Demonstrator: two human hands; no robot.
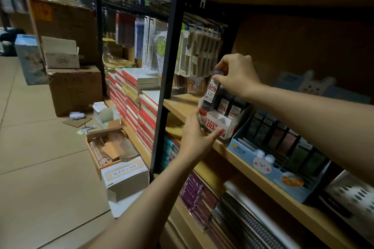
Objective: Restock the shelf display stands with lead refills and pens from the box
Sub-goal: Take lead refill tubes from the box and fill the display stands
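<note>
Lead refill tube (212,89), slim clear plastic with a red-and-white label, pinched by its cap in the right hand (236,75) and held upright over the back left slot of the white cardboard display stand (219,122). Stand printed in red, stepped and divided into compartments; two more labelled refill tubes (228,108) upright in the rear slots, front compartments showing only white card. Left hand (195,137) relaxed and spread, fingers straight, touching the stand's front left corner. Stand set at the edge of the pale wooden shelf (180,105). Just beside it on the right, a light-blue cardboard display box (269,164) with a cartoon rabbit on its front, holding dark upright packets in a black grid. Below, stacked purple and grey flat packs. Down on the tan floor (40,147), an open brown cardboard box (109,149) holding clear packets and card scraps, a white carton (125,178) touching its near end.
</note>
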